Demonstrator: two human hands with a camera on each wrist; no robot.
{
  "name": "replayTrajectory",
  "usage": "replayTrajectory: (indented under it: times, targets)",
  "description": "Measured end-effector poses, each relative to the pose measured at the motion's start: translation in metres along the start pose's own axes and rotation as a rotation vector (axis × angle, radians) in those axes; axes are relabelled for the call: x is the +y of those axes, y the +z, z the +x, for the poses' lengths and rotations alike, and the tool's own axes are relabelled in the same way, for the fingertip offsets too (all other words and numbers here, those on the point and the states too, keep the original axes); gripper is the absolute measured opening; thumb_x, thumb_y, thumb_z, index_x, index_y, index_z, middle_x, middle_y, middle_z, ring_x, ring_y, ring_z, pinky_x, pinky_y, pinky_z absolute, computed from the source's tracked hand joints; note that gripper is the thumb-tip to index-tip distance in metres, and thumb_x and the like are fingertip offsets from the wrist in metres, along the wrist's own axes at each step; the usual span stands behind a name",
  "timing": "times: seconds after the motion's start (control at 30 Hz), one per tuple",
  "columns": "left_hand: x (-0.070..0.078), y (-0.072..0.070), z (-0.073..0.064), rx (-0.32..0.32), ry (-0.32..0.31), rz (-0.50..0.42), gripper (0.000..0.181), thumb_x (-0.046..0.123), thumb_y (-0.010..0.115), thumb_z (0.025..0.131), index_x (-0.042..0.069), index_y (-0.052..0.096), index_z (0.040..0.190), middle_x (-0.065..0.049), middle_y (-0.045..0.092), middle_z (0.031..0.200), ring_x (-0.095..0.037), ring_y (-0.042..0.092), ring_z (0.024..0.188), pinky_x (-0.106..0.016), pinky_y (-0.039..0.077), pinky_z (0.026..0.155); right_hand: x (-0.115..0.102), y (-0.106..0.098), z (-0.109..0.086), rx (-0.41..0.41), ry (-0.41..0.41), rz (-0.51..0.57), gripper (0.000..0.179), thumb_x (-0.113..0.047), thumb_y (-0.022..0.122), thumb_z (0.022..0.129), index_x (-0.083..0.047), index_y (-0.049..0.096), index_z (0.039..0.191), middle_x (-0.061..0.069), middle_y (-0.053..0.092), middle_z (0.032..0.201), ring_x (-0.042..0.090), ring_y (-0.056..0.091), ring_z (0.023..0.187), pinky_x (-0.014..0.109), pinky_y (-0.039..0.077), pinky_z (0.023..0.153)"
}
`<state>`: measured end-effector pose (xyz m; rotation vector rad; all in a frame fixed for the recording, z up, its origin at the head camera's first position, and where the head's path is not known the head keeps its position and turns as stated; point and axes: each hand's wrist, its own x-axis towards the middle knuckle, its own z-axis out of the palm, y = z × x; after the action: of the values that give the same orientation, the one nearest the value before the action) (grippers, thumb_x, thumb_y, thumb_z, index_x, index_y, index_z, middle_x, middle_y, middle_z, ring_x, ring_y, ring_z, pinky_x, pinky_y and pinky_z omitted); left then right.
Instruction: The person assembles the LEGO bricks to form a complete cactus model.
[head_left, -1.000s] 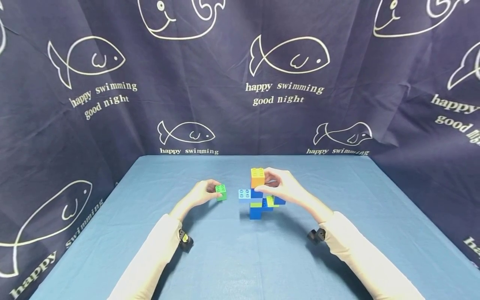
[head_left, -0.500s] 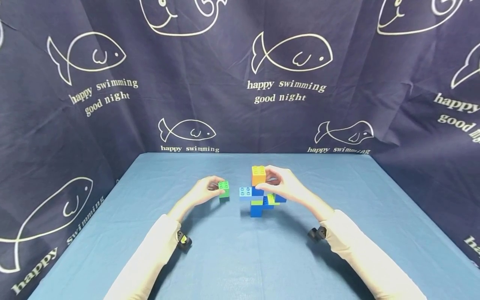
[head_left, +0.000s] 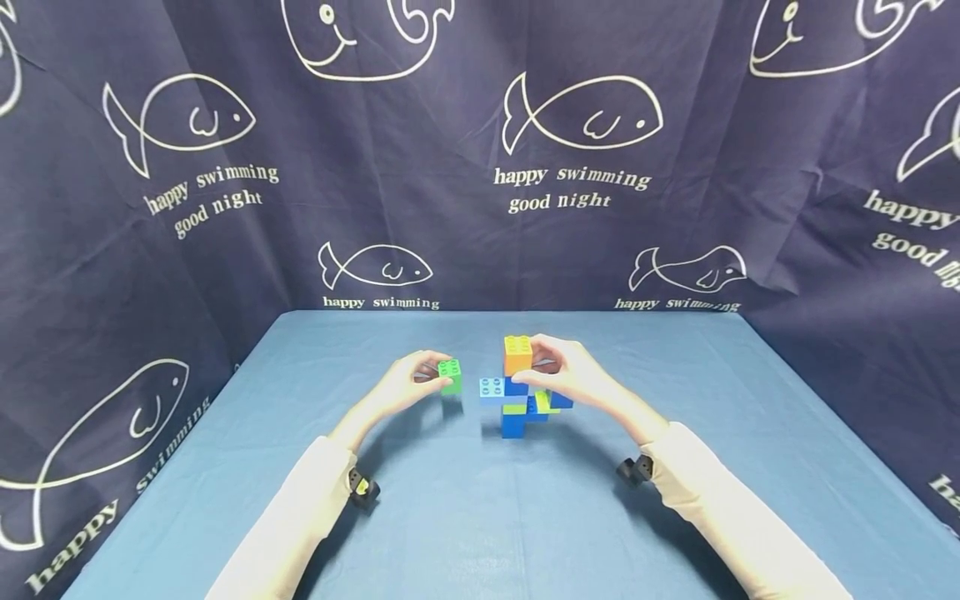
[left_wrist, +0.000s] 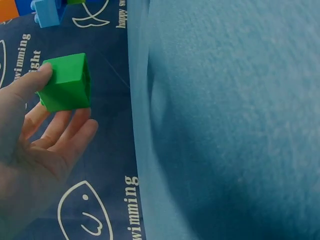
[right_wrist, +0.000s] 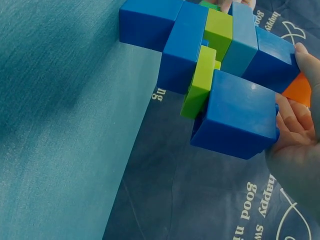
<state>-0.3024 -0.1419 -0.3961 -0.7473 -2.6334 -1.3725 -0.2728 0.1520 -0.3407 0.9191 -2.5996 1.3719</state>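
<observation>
My left hand pinches a green toy building brick between thumb and fingers, above the table and left of the block structure. In the left wrist view the green brick shows its hollow underside, turned to the right. My right hand grips the top of the structure, at an orange brick and the dark blue brick below it. Under these come a light blue brick jutting left, lime pieces and more dark blue bricks. My right palm is partly hidden behind the bricks.
A blue cloth covers the table. Behind and at the sides hangs a dark navy curtain printed with white fish and words. A small black camera sits on my left wrist, another black camera on my right.
My left hand has lifted the green brick slightly and brought it a little right, closer to the structure. My right hand and the structure have stayed in place.
</observation>
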Motion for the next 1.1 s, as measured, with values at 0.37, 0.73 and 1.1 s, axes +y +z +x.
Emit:
replayTrajectory:
  times: [0.37,0.73,1.1]
  targets:
    - [0.009,0.000,-0.004,0.073,0.040,-0.132,0.036,0.015,0.074,0.080,0.004,0.061,0.111,-0.012,0.066,0.098,-0.017,0.064,0.087,-0.026,0.053,0.082,0.003,0.000,0.000,-0.008,0.010,0.012,0.035,-0.026,0.076,0.079,-0.013,0.061,0.108,0.004,0.066,0.096,0.019,0.066,0.090,0.036,0.053,0.085]
    - [0.027,0.000,-0.006,0.101,0.081,-0.174,0.035,0.019,0.075,0.080,0.008,0.063,0.111,-0.011,0.067,0.098,-0.018,0.065,0.088,-0.033,0.053,0.084,0.002,0.000,0.001,0.009,-0.009,0.009,0.033,-0.023,0.077,0.078,-0.012,0.061,0.105,0.004,0.067,0.094,0.018,0.066,0.088,0.037,0.054,0.084]
    - [0.046,0.006,-0.008,0.085,0.096,-0.166,0.034,0.021,0.074,0.081,0.014,0.063,0.112,-0.005,0.067,0.100,-0.015,0.064,0.090,-0.025,0.053,0.082,0.004,0.000,0.000,0.003,-0.006,0.023,0.035,-0.023,0.077,0.078,-0.012,0.061,0.107,0.005,0.067,0.095,0.018,0.066,0.088,0.041,0.053,0.085]
